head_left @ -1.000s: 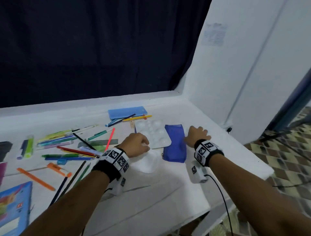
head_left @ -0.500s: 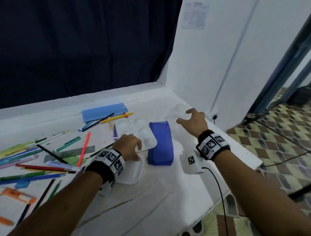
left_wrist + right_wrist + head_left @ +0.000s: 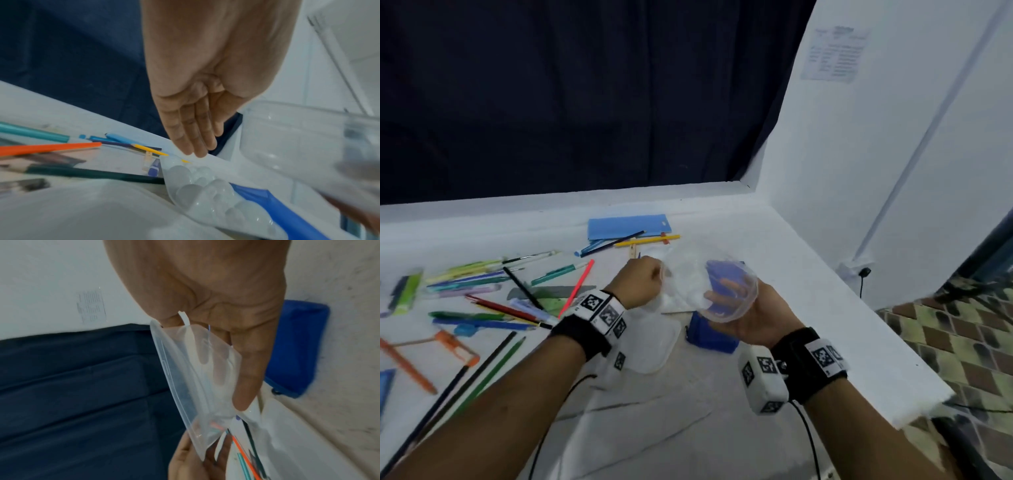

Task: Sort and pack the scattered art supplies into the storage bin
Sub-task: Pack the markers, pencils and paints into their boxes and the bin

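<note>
Holding a clear plastic container (image 3: 726,291) in your right hand (image 3: 753,315), fingers spread inside it; left hand (image 3: 640,284) steadies its rim, grip unclear. Pens (image 3: 482,301) lie toward the tabletop's left edge, unsorted.

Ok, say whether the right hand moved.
Yes. The right hand left the table beside the blue pouch and now holds a clear container above it.

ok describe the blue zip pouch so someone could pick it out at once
On the white table, look just in front of the two hands, beneath the clear plastic container in the right hand. The blue zip pouch lies there: soft, deep blue and bulky, unlike the flat light-blue folder farther back.
</note>
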